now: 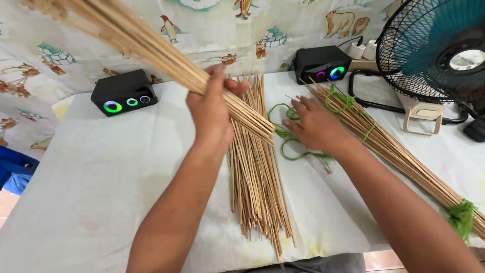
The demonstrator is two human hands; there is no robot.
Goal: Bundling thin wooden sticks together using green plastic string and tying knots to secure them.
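A bundle of thin pale bamboo sticks (pixel 151 48) is gripped in the left hand (pixel 212 108), which is clenched around it above the bench (pixel 91 187); the sticks slant from the upper left corner down to their ends just past the hand, over the middle of the bench. Directly below them lies a loose pile of the same thin bamboo sticks (pixel 257 177), spread flat on the white cloth that covers the bench and running from the far side toward the near edge.

The right hand (pixel 316 126) rests palm down on the cloth just right of that pile, its fingers (pixel 298 108) loosely spread and touching a tangle of green string (pixel 290 146); whether they pinch the string cannot be told. Just beyond this hand lies a second, long bundle of bamboo sticks tied with green string (pixel 394 151), reaching diagonally to the bench's near right corner, where a tuft of green string (pixel 461 216) binds it.

Two small black speakers with glowing coloured rings stand at the far edge: one at the left (pixel 124 92), one behind the right hand (pixel 322 64). A black-caged fan with teal blades (pixel 434 50) stands at the far right. A curtain printed with animals (pixel 60 55) hangs behind.
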